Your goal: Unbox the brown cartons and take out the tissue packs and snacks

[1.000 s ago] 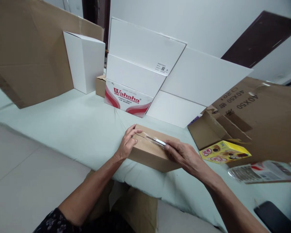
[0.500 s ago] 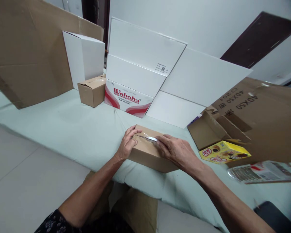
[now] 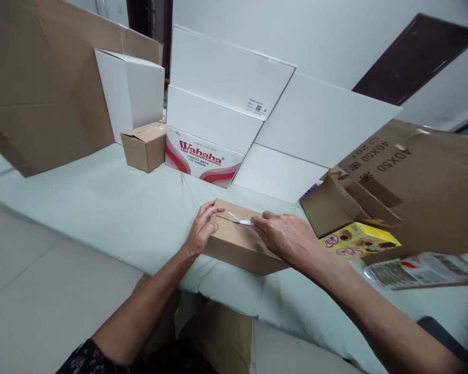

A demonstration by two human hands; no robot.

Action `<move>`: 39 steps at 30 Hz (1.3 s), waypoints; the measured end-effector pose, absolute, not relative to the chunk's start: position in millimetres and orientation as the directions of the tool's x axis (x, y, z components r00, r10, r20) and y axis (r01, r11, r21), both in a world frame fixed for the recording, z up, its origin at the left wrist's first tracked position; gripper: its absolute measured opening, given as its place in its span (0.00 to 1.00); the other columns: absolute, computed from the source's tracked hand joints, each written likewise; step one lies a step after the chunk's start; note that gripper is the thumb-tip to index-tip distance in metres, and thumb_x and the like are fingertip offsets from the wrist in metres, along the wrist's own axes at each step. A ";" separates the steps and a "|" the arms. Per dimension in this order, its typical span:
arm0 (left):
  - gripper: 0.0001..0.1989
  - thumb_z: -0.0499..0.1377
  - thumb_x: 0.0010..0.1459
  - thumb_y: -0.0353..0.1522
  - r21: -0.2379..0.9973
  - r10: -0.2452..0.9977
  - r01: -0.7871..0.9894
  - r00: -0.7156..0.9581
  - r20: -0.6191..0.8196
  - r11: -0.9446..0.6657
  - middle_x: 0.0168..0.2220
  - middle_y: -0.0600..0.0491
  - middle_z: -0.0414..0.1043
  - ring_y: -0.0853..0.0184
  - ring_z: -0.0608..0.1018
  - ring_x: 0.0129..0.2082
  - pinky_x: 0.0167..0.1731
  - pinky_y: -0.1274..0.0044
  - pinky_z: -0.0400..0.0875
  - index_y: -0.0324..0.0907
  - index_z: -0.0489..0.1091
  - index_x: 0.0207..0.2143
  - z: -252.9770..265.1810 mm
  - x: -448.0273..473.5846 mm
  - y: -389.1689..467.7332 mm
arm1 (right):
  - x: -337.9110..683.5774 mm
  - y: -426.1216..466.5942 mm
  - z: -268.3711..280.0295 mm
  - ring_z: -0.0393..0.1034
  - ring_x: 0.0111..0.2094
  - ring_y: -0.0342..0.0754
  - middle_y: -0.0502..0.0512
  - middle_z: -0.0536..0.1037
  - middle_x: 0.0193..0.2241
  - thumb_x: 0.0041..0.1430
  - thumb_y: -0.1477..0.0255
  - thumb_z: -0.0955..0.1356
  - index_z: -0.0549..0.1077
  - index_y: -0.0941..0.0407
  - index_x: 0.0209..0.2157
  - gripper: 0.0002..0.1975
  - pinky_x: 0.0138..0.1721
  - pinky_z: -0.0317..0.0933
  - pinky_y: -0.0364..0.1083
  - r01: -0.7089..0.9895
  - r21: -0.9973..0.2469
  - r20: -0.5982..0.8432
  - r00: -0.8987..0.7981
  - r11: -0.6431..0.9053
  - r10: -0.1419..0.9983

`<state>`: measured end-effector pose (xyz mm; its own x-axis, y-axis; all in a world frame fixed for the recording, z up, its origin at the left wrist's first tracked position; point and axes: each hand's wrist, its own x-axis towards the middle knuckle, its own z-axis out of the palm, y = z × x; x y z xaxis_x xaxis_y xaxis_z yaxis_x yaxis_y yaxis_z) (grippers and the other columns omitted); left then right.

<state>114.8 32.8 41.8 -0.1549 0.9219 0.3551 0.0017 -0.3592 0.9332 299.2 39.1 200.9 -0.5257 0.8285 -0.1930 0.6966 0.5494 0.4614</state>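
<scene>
A small brown cardboard box [image 3: 239, 253] lies on the pale green cloth in front of me, a strip of clear tape [image 3: 230, 214] along its top seam. My left hand [image 3: 200, 231] grips the box's left end, thumb on the top and fingers over the far corner. My right hand [image 3: 286, 236] is closed around a white box cutter [image 3: 246, 222], its tip at the top seam. Most of the cutter's handle is hidden by my fingers.
Behind stand a white Wahaha carton [image 3: 205, 161], a small brown box [image 3: 145, 148] and a tall white box [image 3: 140, 91]. At right are an open brown box [image 3: 331, 202], a yellow box [image 3: 359, 240] and a clear plastic bottle [image 3: 417, 272]. A large cardboard sheet [image 3: 74, 88] stands left.
My right hand has shifted slightly up and right with the box cutter, and its wrist has turned. Less of the dark blade shows. My left hand stays on the box.
</scene>
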 end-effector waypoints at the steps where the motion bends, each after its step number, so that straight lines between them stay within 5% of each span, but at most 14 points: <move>1: 0.26 0.54 0.47 0.35 0.933 0.922 0.001 -0.155 0.355 -0.359 0.63 0.43 0.68 0.47 0.63 0.70 0.69 0.57 0.55 0.42 0.77 0.49 41.7 114.4 32.9 | 300.7 39.9 203.3 0.79 0.35 0.53 0.61 0.82 0.40 0.72 0.71 0.61 0.79 0.55 0.46 0.15 0.28 0.55 0.46 0.688 0.472 -0.202 -0.525 0.552 0.827; 23: 0.24 0.54 0.47 0.35 0.928 0.909 0.000 -0.198 0.366 -0.373 0.59 0.44 0.69 0.46 0.63 0.70 0.69 0.58 0.57 0.42 0.77 0.46 37.5 112.2 34.5 | 375.9 46.6 217.3 0.75 0.28 0.48 0.59 0.84 0.33 0.60 0.82 0.65 0.83 0.54 0.37 0.16 0.25 0.46 0.45 0.669 0.525 -0.254 -0.467 0.526 0.847; 27: 0.23 0.55 0.47 0.36 0.929 0.912 -0.005 -0.194 0.362 -0.370 0.59 0.44 0.69 0.46 0.62 0.70 0.69 0.58 0.55 0.41 0.77 0.45 34.7 111.3 35.5 | 421.9 47.1 207.9 0.75 0.28 0.48 0.57 0.84 0.35 0.69 0.71 0.64 0.83 0.51 0.43 0.15 0.24 0.47 0.45 0.757 0.396 -0.124 -0.516 0.519 0.847; 32: 0.24 0.55 0.47 0.36 0.932 0.915 -0.011 -0.194 0.353 -0.362 0.61 0.45 0.68 0.46 0.63 0.69 0.69 0.58 0.54 0.42 0.77 0.46 33.7 110.5 35.0 | 477.1 43.4 198.3 0.80 0.35 0.55 0.57 0.86 0.39 0.69 0.62 0.64 0.84 0.49 0.46 0.17 0.31 0.63 0.48 0.871 0.114 0.011 -0.483 0.478 0.876; 39: 0.25 0.56 0.47 0.37 0.942 0.925 -0.039 -0.206 0.319 -0.333 0.63 0.44 0.68 0.45 0.64 0.69 0.70 0.57 0.54 0.41 0.78 0.48 36.9 111.1 33.5 | 523.1 22.2 109.7 0.81 0.45 0.60 0.61 0.85 0.46 0.67 0.63 0.62 0.82 0.54 0.50 0.21 0.42 0.71 0.52 0.993 -0.112 0.158 -0.027 0.045 0.987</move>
<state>111.1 33.5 36.9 -0.2061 0.9252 0.3185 -0.0390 -0.3330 0.9421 523.1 22.2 109.7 -0.0268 0.9871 0.1579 0.9927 0.0449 -0.1124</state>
